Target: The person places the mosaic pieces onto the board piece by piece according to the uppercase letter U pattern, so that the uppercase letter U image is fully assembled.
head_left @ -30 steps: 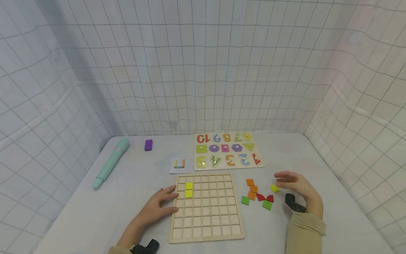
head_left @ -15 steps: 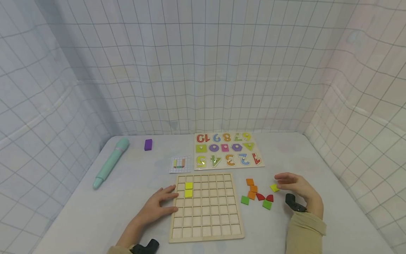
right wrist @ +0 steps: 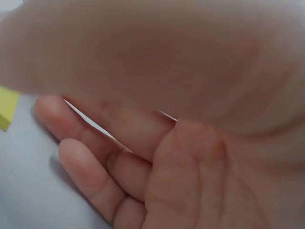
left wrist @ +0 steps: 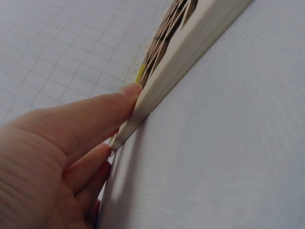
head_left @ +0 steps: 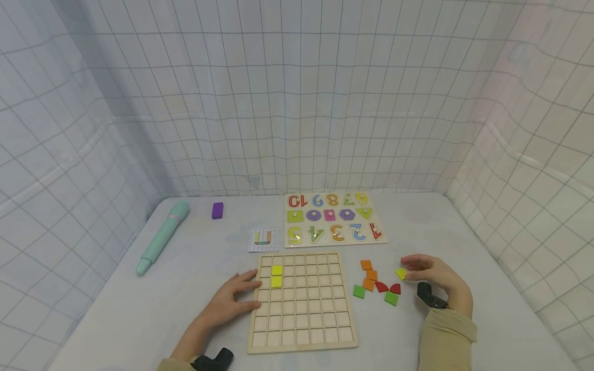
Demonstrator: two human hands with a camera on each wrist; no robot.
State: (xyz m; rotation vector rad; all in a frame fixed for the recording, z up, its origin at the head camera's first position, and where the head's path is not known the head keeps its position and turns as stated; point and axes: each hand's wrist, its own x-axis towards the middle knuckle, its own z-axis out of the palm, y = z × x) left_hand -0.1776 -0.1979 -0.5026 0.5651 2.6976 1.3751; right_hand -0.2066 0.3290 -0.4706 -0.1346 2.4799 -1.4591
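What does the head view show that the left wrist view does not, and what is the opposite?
Only the head view: the right hand, the mint-green stick, the purple block and the orange tiles.
Only the left wrist view: the outer side face of the wooden board, close up.
Both: the wooden board, the left hand, a yellow tile and the grid-lined cloth.

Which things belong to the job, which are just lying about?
Likely job:
wooden grid board, left hand touching it
two yellow square tiles in it
loose yellow tile by right hand
orange square tiles
green square tiles
red quarter-round tiles
white pattern card

Likely lying about:
long mint-green rod-like object
purple rectangular block
colourful number puzzle
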